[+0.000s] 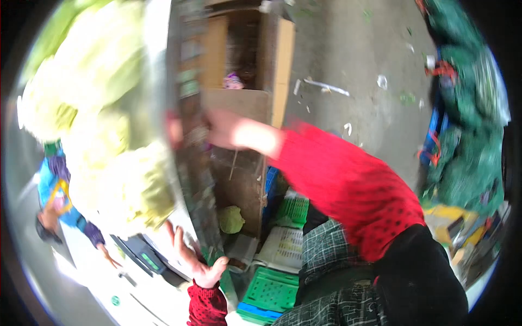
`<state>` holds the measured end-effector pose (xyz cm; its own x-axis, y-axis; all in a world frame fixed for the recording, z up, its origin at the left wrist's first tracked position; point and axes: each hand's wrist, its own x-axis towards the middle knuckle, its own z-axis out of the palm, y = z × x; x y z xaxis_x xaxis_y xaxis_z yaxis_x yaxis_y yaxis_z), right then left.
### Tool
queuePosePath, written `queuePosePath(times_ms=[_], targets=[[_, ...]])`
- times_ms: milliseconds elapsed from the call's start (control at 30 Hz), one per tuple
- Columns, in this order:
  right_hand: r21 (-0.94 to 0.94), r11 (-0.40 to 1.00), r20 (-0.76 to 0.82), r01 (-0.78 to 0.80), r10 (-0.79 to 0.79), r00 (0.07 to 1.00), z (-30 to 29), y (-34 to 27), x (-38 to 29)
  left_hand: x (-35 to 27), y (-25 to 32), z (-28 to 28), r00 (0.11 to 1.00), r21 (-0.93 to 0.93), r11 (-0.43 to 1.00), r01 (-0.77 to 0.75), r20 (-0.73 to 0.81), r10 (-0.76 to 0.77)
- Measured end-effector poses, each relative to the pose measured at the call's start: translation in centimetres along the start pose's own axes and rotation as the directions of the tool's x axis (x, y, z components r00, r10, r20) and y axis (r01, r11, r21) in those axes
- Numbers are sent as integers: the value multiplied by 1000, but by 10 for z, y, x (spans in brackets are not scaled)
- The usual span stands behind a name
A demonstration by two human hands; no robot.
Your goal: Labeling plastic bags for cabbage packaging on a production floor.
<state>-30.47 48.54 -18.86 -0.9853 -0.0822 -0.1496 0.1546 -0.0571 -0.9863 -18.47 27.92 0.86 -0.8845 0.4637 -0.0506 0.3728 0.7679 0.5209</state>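
Before me a pile of pale green leafy heads, probably cabbages [136,187], rests on a white table top [163,297], overexposed in places. My left hand [200,261], its sleeve red with black dots, is beside the nearest head. Its fingers are apart with nothing seen in them; whether the fingertips touch the leaves is unclear. My right hand [222,126] reaches across to the table's edge [191,163], above a cardboard box [240,106]. Motion blur hides its fingers and anything they may hold.
A scale [149,261] with a lit display stands on the table. Across it a person in blue [69,199] extends a hand [108,258]. Below are a loose green head [231,219] and green crates [273,289]. Green net sacks [465,171] line the right; scraps [326,86] litter the floor.
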Motion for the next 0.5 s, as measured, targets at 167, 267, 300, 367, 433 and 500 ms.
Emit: queuePosePath(times_ms=[167,267,300,367,433,500], targets=[[144,950,694,-276,102,712,-12,-105,-177,-4,-4,-2,994,95,993,75,-86,-67],[526,849,691,51,-462,555,1,-229,-168,0,-1,-5,990,100,994,46,-140,-32],[729,685,585,-3,-620,523,12,-267,-168,5,5,-3,984,70,997,29,-175,-17],[832,532,449,156,-811,374,37,-316,-174,4,1,-3,965,36,999,-10,-261,19],[725,634,544,269,-767,342,46,-358,-187,-7,1,-3,937,47,999,13,-348,4],[611,655,611,444,-747,261,59,-394,-195,-18,-1,-2,913,65,996,61,-408,-29]])
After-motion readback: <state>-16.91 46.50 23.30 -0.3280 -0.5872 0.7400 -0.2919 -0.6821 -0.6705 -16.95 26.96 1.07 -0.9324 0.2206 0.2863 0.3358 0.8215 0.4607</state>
